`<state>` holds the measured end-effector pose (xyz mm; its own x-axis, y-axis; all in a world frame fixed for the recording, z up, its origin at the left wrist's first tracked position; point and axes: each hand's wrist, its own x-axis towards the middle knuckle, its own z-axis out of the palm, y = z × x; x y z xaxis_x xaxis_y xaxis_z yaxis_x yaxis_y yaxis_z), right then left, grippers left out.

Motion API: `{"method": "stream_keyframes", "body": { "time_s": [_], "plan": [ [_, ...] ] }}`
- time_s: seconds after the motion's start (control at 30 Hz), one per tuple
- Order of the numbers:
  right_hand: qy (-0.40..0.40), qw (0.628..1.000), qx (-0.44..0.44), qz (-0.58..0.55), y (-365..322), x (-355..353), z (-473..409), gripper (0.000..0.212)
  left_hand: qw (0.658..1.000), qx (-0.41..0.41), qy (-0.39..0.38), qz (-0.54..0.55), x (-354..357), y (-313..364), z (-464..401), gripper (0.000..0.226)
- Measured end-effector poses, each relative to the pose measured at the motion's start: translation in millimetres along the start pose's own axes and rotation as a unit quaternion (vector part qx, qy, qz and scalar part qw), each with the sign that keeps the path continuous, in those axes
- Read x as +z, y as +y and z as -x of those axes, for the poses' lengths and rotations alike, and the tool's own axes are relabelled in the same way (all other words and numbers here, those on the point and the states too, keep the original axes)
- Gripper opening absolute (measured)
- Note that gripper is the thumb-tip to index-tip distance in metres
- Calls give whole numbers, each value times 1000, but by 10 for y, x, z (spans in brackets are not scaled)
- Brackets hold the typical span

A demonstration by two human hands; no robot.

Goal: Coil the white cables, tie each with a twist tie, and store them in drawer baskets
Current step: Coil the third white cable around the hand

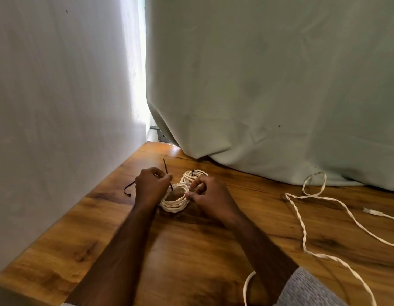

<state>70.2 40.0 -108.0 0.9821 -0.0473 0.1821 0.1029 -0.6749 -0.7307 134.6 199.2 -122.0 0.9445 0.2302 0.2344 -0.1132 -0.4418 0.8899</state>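
Hands are seen at work near the middle of a wooden tabletop (pixel 191 250). The left hand (pixel 151 186) is closed, and a thin dark twist tie (pixel 167 173) is pinched between its thumb and fingertips; the tie stands up past the knuckles and its lower end dips into a coiled white cable (pixel 175 203). The right hand (pixel 210 196) is curled on the opposite side of that coil, and the loops are gripped between its thumb and fingers. The coil lies flat on the wood between the two hands, touching both.

Just beyond the right hand's fingertips a second coil (pixel 192 175) is seen, already bound by a dark tie. To the outside of the left hand a spare dark tie (pixel 128 188) lies on the wood. Well away to the right of the right hand a loose white cable (pixel 302 226) trails uncoiled, with a small plug (pixel 371 212) near its far end. A pale cloth (pixel 269 85) hangs behind everything.

The cable is judged light, soft and springy; its loops are likely to spread if released, so they are best pinched together at one point on the ring while the tie is wrapped there. The tie is judged thin and bendable, best held near its ends for twisting.
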Motion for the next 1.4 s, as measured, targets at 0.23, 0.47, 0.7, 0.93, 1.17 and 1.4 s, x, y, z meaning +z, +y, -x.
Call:
{"method": "stream_keyframes", "body": {
  "time_s": [0.23,0.47,0.7,0.93,1.17,1.4],
  "plan": [
    [13,1000,16,-8,0,-98,57,18,983,144,111,-8,52,120,79,12],
    [29,999,31,21,114,-410,295,7,924,379,27,-26,390,323,410,12],
    [69,994,57,69,332,-815,680,10,879,465,-98,-38,619,442,828,13],
    [78,993,20,91,472,-1295,1417,14,812,437,-381,-66,610,409,1362,20],
    [51,974,-30,217,639,-1414,1911,11,811,395,-403,-159,509,471,1585,29],
    [78,954,81,277,890,-1491,1959,17,816,352,-382,-255,579,625,1407,34]
  ]
}}
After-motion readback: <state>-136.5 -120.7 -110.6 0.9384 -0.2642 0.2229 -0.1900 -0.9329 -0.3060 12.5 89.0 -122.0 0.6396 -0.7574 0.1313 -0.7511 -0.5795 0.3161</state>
